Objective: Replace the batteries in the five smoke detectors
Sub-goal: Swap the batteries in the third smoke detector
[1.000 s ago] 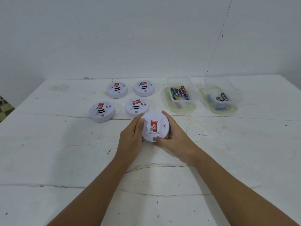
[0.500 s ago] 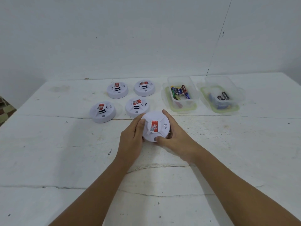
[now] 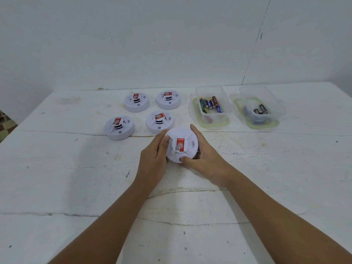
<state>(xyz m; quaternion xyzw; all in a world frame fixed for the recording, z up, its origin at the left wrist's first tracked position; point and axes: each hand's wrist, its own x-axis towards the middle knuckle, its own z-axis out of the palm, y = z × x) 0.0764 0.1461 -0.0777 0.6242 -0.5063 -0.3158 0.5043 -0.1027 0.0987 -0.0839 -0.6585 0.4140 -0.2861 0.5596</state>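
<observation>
A white round smoke detector (image 3: 185,138) with a red label is tilted toward me, gripped on both sides. My left hand (image 3: 154,159) clasps its left rim and my right hand (image 3: 205,159) wraps its right rim, thumb on the near edge. Behind it lie other white detectors: one at the left (image 3: 119,128), one in the middle (image 3: 159,122), and two farther back (image 3: 136,102) (image 3: 168,100). A clear tub (image 3: 211,121) holds several coloured batteries (image 3: 210,104). A second clear tub (image 3: 253,94) to its right holds two dark batteries (image 3: 261,109).
Everything rests on a white, cracked table (image 3: 76,178) against a white wall. The table's left edge (image 3: 22,121) shows patterned floor beyond it. Both tubs sit on green-rimmed lids.
Both hands keep their hold on the detector; it has barely moved. The view has shifted slightly.
</observation>
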